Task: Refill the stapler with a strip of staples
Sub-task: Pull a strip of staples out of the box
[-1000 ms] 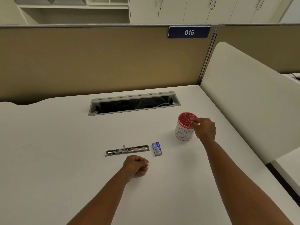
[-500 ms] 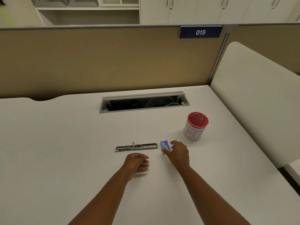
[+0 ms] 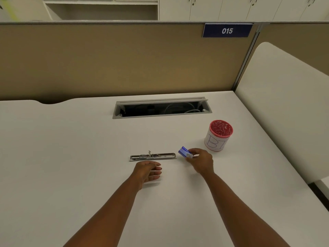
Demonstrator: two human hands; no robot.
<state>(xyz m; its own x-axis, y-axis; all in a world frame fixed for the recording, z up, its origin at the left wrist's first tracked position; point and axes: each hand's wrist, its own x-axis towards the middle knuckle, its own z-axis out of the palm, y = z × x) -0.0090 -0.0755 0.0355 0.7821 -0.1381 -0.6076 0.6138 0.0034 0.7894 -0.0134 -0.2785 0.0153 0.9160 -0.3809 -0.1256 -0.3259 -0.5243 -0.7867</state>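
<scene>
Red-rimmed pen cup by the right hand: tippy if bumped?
Probably yes: the pen cup stands upright, taller than wide, and looks empty, so likely light. Its round wall would likely let it roll once down.

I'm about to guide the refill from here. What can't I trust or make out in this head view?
- Staple box: print is too small to read, contents are hidden, and the right hand covers its near end.
- Stapler: too small to tell whether staples are in its channel.
- Left hand: curled fingers hide the palm.
- Red-rimmed cup: its wall hides the inside.
- Cable well: too dark to make out.
</scene>
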